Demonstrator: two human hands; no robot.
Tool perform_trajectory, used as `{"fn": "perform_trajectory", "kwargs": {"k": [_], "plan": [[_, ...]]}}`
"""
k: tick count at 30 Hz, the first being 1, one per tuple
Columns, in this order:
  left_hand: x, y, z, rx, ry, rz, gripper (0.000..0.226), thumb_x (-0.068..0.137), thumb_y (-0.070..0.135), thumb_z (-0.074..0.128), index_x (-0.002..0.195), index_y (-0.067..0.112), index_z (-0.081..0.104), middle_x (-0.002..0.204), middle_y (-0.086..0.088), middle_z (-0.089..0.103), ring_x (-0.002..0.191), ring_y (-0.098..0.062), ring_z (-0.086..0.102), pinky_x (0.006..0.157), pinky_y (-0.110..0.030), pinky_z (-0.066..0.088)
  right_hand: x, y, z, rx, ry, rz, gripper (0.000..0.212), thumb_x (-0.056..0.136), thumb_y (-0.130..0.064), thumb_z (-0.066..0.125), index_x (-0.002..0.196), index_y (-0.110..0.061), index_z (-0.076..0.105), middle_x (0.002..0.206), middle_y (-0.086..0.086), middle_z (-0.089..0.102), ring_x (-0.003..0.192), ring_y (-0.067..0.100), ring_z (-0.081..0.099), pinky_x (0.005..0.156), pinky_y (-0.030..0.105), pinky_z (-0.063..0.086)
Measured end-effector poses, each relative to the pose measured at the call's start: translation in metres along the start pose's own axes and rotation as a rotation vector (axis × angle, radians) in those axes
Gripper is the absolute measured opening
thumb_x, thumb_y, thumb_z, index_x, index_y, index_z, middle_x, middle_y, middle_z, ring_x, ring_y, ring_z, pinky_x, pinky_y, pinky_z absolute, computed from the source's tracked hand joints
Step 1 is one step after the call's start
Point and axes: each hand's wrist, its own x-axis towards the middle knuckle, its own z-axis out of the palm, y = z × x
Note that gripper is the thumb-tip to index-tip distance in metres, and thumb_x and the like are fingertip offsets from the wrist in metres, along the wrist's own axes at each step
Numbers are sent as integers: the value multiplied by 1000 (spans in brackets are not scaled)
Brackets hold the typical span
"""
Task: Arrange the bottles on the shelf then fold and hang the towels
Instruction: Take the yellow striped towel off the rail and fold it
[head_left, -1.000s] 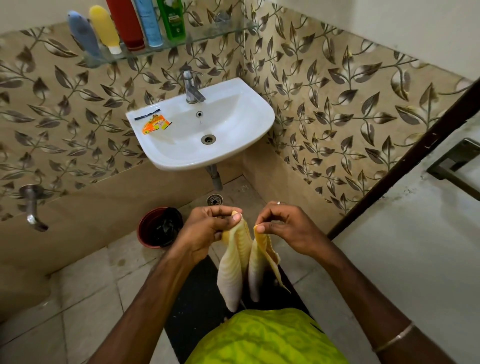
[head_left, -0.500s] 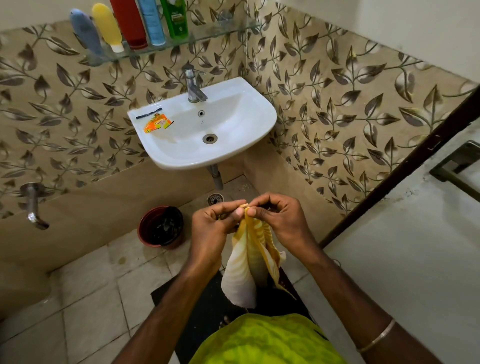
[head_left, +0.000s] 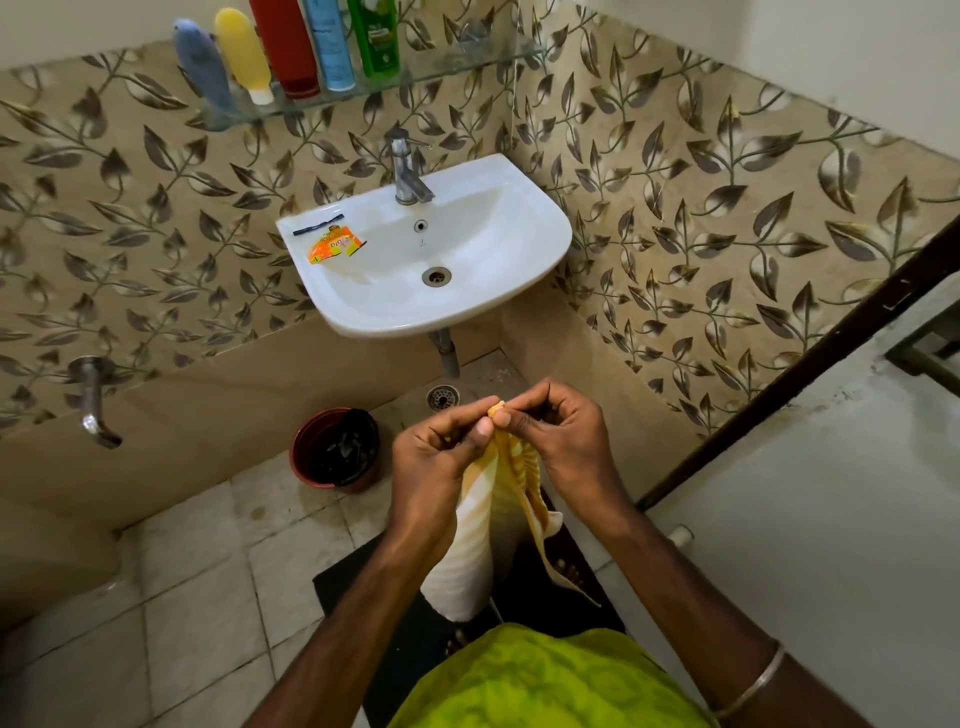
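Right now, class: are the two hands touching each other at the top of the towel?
Touching. The head view shows the left hand and right hand meeting fingertip to fingertip, pinching the towel.

The orange sachet (head_left: 335, 247) on the sink (head_left: 540, 228) bears print too small to read.

We're seeing a yellow-white towel (head_left: 480, 525) hanging folded, top corners pinched together; five bottles (head_left: 291, 49) standing on the shelf (head_left: 467, 60).
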Motion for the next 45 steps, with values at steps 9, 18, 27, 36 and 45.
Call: {"fn": "perform_trajectory", "kwargs": {"k": [9,18,27,36,45], "plan": [[7,12,0,-19,52,54,25,75,-6,74,99,1,74,95,-11,78,92,-19,74,76,-24,57,15,-8,2,37,-138,-22,18,78,-25,83,87,-14,71,84,1,71,81,14,68,72,27,57],[21,32,9,261,-16,161,18,91,-3,62,96,10,74,91,-8,75,89,-22,72,77,-34,59,66,-28,-33,-195,-638,41,31,83,-14,81,113,-17,74,97,0,77,89,15,74,80,33,60],[35,25,34,438,104,233,29,98,10,59,119,25,70,106,6,72,103,-13,68,85,-38,59,91,-30,-46,-300,-565,-105,20,85,-41,79,93,-22,80,87,3,78,82,24,75,77,59,59],[57,20,57,508,191,328,26,86,22,72,111,16,74,102,3,76,97,-16,72,80,-48,61,117,-36,-69,-221,-594,-46,35,80,-52,80,96,-21,79,93,6,78,87,27,76,79,61,59],[77,18,74,774,140,575,18,90,11,66,106,12,72,99,5,72,90,-11,72,69,-41,62,138,-22,-105,-271,-721,90,23,84,-28,83,104,-22,72,98,5,78,90,24,77,84,56,61]]}}
